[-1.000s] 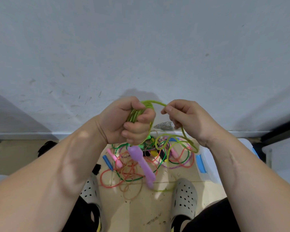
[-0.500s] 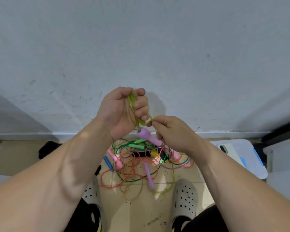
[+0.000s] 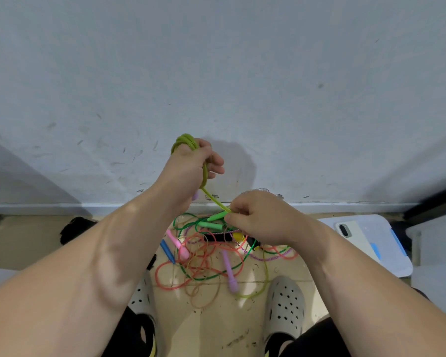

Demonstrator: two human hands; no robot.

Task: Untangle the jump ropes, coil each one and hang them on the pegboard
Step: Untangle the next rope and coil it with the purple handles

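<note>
L hand (image 3: 191,168) grips coiled green rope (image 3: 184,141).

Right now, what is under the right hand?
The tangle of ropes on the floor, a yellow handle peeping out. The right hand, pinching the yellow-green rope, covers the rest.
</note>
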